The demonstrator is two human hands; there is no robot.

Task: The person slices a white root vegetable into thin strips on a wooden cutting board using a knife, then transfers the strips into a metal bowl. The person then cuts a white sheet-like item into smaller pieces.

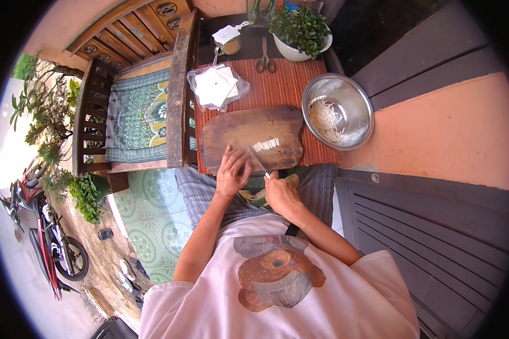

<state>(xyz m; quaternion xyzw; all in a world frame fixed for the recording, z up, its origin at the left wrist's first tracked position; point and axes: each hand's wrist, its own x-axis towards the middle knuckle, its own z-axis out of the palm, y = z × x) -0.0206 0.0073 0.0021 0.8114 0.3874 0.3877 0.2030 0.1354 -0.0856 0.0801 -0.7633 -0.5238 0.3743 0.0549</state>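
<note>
My right hand (281, 193) is closed on the handle of a kitchen knife (258, 161), whose blade reaches over the near edge of a wooden cutting board (233, 127). Beside the blade, on its left, my left hand (234, 169) rests its fingertips on the board; what lies under them is hidden. A short row of thin white strips (266, 145) lies on the board, right of the blade tip. To the right, a steel bowl (356, 114) holds many pale thin strips (323, 120). White flat square pieces (216, 86) are stacked on a clear plastic bag behind the board.
An orange-red woven mat (275, 91) lies under the board. Scissors (265, 59), a potted plant (299, 34) and a glass cup (231, 45) with a white board-shaped item (229, 33) on top stand farther back. A wooden bench (180, 93) is at the left, a wall (441, 131) at the right.
</note>
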